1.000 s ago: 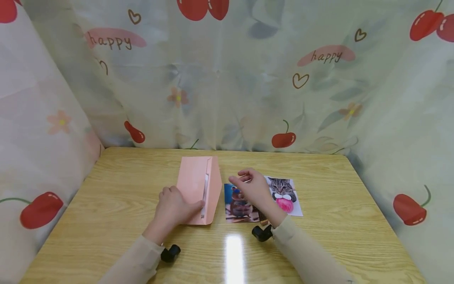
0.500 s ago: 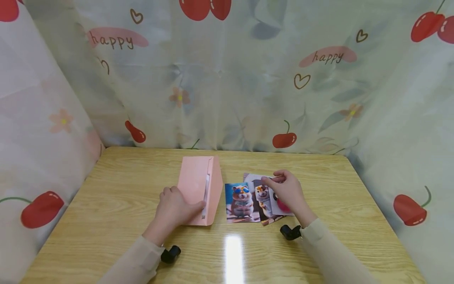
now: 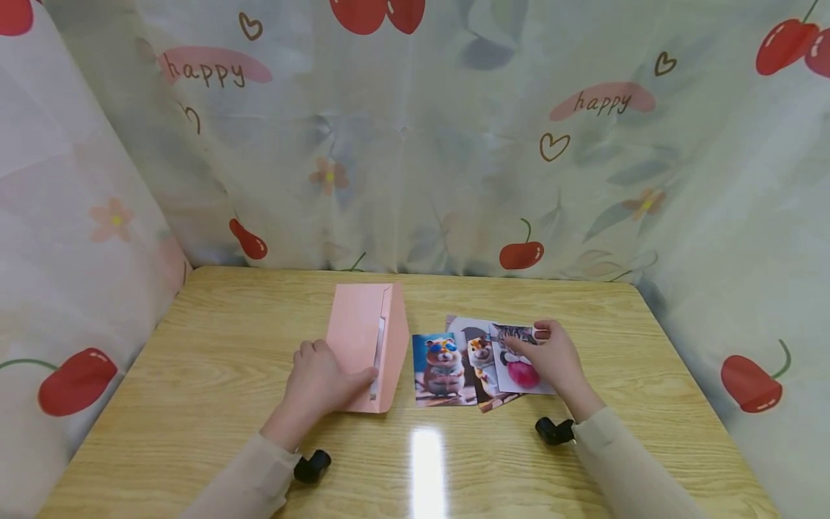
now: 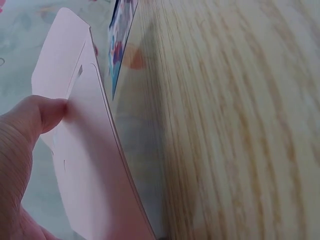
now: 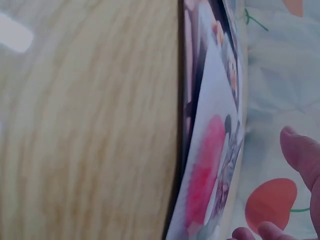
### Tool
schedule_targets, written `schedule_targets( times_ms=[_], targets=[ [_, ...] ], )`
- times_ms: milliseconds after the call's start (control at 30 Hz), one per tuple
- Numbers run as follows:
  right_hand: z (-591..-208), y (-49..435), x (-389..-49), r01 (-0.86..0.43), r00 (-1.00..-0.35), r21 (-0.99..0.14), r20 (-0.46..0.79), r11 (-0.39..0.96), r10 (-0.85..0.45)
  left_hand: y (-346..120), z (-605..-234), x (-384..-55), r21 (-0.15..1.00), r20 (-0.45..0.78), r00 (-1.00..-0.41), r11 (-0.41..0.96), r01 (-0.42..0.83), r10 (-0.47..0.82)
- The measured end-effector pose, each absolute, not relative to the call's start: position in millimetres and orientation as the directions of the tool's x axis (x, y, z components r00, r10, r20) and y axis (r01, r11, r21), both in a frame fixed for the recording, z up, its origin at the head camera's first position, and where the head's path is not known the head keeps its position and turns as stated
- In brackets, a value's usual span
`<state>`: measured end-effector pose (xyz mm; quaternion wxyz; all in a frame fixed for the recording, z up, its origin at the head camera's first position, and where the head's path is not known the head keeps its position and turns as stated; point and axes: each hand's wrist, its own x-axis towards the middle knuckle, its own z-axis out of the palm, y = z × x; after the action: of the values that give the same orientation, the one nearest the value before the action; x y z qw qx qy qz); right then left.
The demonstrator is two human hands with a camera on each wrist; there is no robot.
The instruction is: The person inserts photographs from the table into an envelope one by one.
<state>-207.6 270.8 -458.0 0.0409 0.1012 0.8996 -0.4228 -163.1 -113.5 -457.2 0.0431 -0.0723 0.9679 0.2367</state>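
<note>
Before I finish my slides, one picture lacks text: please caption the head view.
Left hand gripping a pink envelope, right hand above a cat photo, a sunglasses-wearing hamster photo between.

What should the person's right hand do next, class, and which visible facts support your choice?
Probably lower the right hand and pinch the cat photo: it lies over the neighbouring animal photo, and that hand hovers above it, gripping nothing. Meanwhile the left hand holds the pink envelope.

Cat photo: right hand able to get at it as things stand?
Probably yes: the cat photo overlaps another photo from above, no other photo covers it, and the right hand, apparently empty, is over its right side.
</note>
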Motion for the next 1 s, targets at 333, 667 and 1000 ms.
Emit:
schedule_targets(
  times_ms=[333,667,1000],
  targets=[
    [-466,276,-209,0.251,-0.968,-0.685,-0.168,0.684,0.187,-114,-457,-162,0.490,-0.120,-0.984,0.855,-0.171,-0.129],
    [-474,272,-207,0.251,-0.968,-0.561,-0.140,0.789,0.209,-113,-458,-163,0.492,-0.079,-0.989,0.857,-0.150,-0.128],
    [-473,266,-208,0.285,-0.958,-0.510,-0.169,0.812,0.231,-113,-459,-164,0.492,-0.083,-0.989,0.858,-0.150,-0.125]
  ],
)
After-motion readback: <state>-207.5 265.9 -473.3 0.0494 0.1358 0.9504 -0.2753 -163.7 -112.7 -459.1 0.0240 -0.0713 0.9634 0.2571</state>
